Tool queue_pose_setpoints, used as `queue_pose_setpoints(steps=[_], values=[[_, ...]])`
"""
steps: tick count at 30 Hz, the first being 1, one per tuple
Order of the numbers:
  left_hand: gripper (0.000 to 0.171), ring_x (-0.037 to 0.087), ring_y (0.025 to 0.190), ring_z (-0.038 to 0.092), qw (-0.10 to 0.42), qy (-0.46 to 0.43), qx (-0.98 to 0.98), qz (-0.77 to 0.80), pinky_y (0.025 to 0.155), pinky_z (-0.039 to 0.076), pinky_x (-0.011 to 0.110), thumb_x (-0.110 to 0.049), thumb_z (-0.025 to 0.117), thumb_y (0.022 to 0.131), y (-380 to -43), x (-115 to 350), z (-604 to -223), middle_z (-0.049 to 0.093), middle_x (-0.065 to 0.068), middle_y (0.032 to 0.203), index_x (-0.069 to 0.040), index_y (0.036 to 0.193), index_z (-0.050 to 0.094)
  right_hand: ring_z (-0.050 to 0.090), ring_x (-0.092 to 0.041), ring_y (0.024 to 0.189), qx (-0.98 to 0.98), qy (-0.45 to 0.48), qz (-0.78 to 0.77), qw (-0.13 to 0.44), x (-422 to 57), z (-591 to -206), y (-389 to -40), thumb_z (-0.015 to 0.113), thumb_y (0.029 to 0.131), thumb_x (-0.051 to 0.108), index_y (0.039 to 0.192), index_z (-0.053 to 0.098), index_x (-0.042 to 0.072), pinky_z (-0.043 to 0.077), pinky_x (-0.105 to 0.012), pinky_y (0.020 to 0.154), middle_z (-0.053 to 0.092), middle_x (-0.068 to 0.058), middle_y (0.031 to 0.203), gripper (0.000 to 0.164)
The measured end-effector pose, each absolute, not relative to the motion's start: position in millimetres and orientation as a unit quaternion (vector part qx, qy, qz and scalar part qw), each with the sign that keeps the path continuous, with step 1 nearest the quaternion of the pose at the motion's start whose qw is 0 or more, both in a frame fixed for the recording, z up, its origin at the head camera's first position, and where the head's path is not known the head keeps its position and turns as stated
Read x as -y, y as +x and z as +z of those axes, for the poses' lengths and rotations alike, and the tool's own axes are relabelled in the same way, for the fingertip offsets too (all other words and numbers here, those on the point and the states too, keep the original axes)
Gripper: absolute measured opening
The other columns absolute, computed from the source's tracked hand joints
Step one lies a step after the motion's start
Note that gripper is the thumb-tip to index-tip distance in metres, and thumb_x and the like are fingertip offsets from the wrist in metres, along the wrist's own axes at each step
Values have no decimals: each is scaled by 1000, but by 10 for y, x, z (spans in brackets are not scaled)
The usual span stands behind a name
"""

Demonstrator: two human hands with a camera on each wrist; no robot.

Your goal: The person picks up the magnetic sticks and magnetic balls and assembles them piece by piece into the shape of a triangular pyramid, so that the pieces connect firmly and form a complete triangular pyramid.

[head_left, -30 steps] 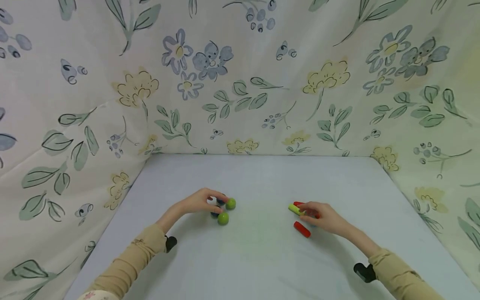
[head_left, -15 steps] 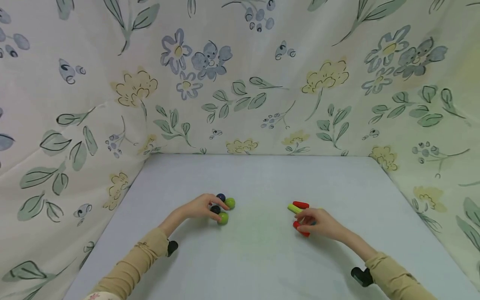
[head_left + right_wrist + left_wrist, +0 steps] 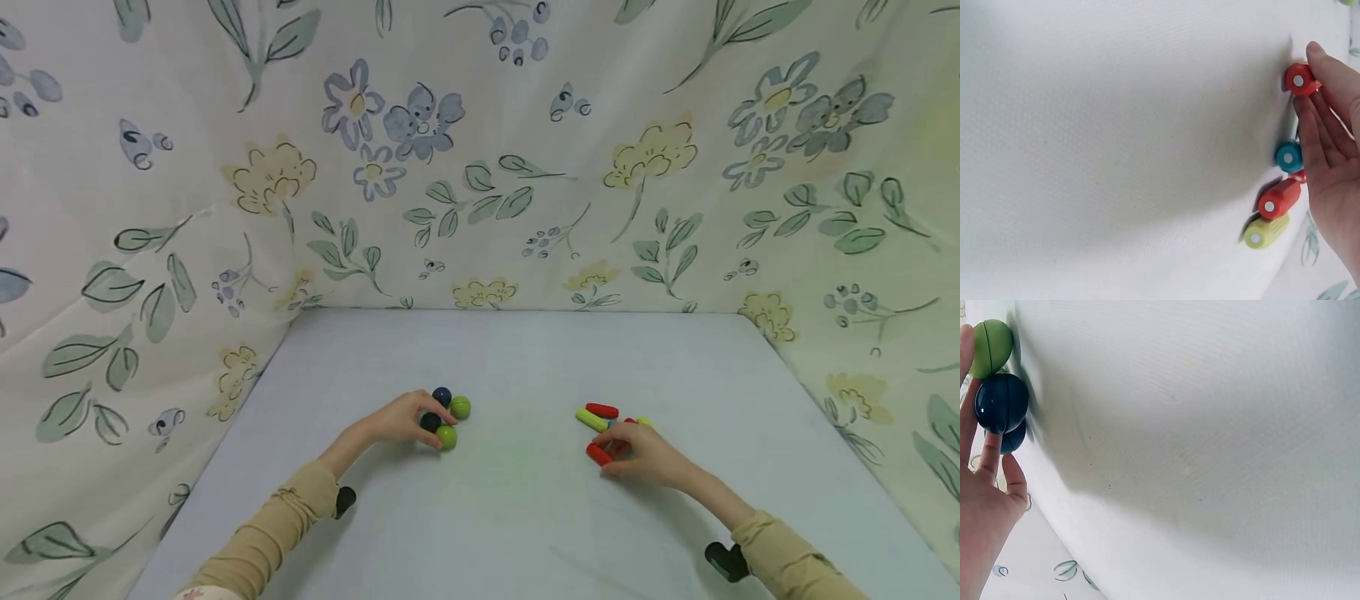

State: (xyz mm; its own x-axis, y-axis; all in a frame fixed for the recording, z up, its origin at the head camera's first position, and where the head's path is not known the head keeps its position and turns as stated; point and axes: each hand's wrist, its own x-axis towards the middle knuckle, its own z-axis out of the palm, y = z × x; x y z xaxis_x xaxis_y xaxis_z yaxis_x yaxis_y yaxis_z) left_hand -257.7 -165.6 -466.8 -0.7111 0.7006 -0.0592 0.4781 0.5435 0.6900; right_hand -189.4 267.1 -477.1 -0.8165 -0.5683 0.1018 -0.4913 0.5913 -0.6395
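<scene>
1. Head view: the lower green ball is pinched between the thumb and fingers of the left hand, at the left of the white table. Whether the ball is lifted cannot be told.
2. Beside it, the near dark blue ball is framed by the same hand; the far dark blue ball and the upper green ball are seen just beyond.
3. The near red stick is pinched between the thumb and fingers of the right hand.
4. Near that hand, a yellow-green stick and the far red stick are noted; further pieces are partly hidden behind the fingers.
5. In the right wrist view, a blue stick is seen end-on, just beside the fingers.
</scene>
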Motion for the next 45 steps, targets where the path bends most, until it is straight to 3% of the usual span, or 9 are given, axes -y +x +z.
queue_pose_setpoints(steps=[19,32,45], values=[[38,16,102,46,164,331,-872,321,90,40,38,-22,82,73,-2563,1660,-4657,66,-2,109,-16,109,71,60,-9,79,-904,-287,-312,54,-2623,-4767,-1905,78,77,15,104,67,2,53,-22,70,68,-3,94,32],[36,20,106,48,151,319,-872,339,93,42,45,-24,81,73,-2550,1659,-4669,63,0,109,-18,107,72,58,-7,77,-905,-280,-313,63,-2610,-4782,-1925,77,77,13,104,68,2,52,-20,68,67,-1,91,31],[36,22,104,54,136,318,-869,355,85,43,35,-25,80,75,-2532,1579,-4610,68,-2,110,-18,108,71,58,-7,77,-908,-274,-313,60,-2606,-4774,-1905,77,77,13,105,68,3,51,-20,68,67,-1,91,31]])
